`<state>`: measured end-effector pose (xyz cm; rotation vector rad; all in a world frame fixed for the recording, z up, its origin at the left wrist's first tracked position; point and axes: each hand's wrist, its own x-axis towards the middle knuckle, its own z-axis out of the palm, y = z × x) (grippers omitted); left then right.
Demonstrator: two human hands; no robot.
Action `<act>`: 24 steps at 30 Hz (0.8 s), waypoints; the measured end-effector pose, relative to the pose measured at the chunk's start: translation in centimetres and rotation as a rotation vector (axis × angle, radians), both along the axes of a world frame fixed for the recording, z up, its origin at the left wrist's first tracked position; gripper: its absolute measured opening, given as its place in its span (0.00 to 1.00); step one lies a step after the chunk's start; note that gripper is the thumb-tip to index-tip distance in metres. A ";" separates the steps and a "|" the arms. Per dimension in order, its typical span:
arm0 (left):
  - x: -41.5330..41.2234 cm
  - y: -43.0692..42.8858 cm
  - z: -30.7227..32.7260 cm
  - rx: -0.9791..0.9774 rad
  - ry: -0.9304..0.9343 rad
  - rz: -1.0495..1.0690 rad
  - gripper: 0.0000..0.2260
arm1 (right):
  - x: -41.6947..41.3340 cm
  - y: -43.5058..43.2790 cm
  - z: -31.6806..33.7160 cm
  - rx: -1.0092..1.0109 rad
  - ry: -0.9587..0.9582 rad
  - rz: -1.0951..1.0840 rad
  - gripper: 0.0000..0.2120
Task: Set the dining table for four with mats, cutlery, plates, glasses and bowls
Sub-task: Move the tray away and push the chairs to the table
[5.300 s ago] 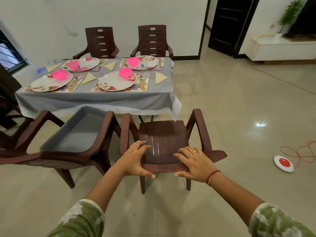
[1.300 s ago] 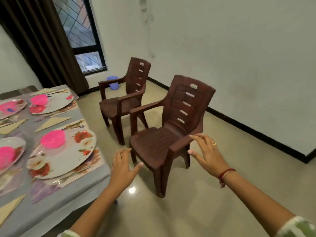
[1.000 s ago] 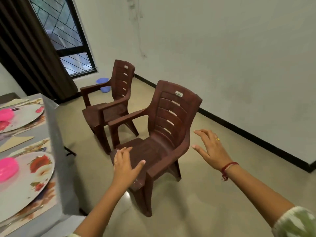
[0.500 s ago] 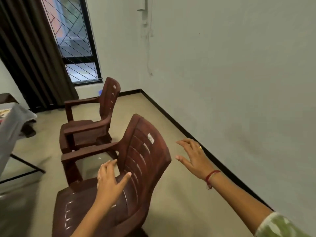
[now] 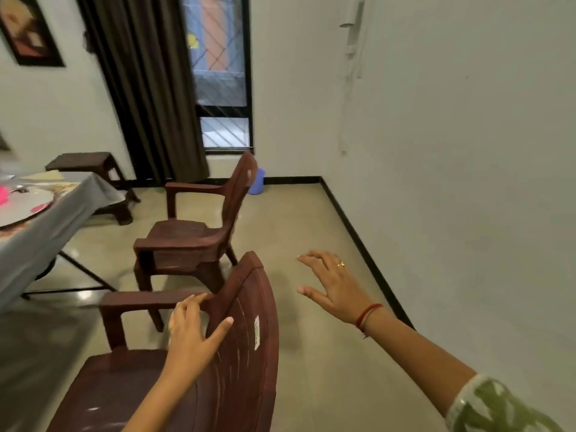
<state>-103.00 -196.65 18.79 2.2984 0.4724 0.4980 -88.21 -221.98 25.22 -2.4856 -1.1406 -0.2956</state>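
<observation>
A brown plastic chair (image 5: 249, 353) stands right below me, its backrest toward me. My left hand (image 5: 193, 335) hovers open with spread fingers over the front of that backrest, by the armrest. My right hand (image 5: 333, 285) is open in the air to the right of the backrest, holding nothing. The dining table (image 5: 40, 232) with its grey cloth reaches in from the left edge; a floral plate (image 5: 21, 204) and a bit of a pink bowl (image 5: 2, 194) show on it.
A second brown chair (image 5: 199, 232) stands farther back, facing the table. A dark wooden stool (image 5: 90, 166) sits behind the table by the curtain (image 5: 146, 88). A blue bucket (image 5: 257, 182) is in the corner. The white wall (image 5: 452, 182) runs close on the right.
My view has swung left and forward, so the near chair's backrest is now under my hands. Both hands stay open and have come closer to the backrest.
</observation>
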 end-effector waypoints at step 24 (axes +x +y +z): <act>0.5 -16.9 0.2 0.120 0.266 1.062 0.48 | 14.4 15.7 -5.3 -0.085 0.041 1.312 0.35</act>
